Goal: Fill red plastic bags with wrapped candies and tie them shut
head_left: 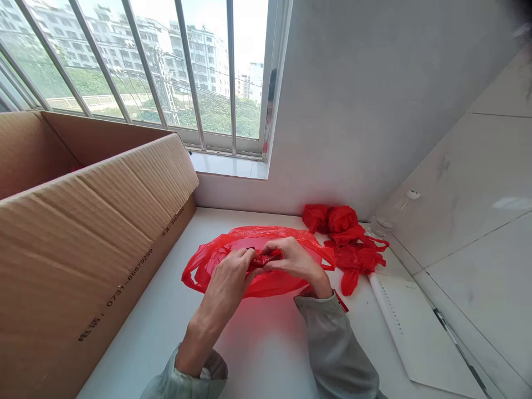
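Between the fingertips of both hands is a small dark red packet point(265, 259) with a shiny surface and faint print. My left hand point(233, 270) pinches its left end, and my right hand point(291, 259) grips the right end. Right under them, a thin red plastic bag point(268, 287) lies spread on the white table, its mouth open and its handles to the sides. Pinkish-red contents show inside the bag, but I cannot make out what they are. Another dark red piece point(341, 302) sticks out by my right cuff, mostly hidden by the wrist.
A large open cardboard box point(103, 221) stands at the left. Several crumpled red bags point(351, 244) lie at the back right, beside a clear bottle point(382, 224). A white notebook point(419, 332) and a pen point(457, 346) lie along the right wall. A barred window point(208, 83) is behind.
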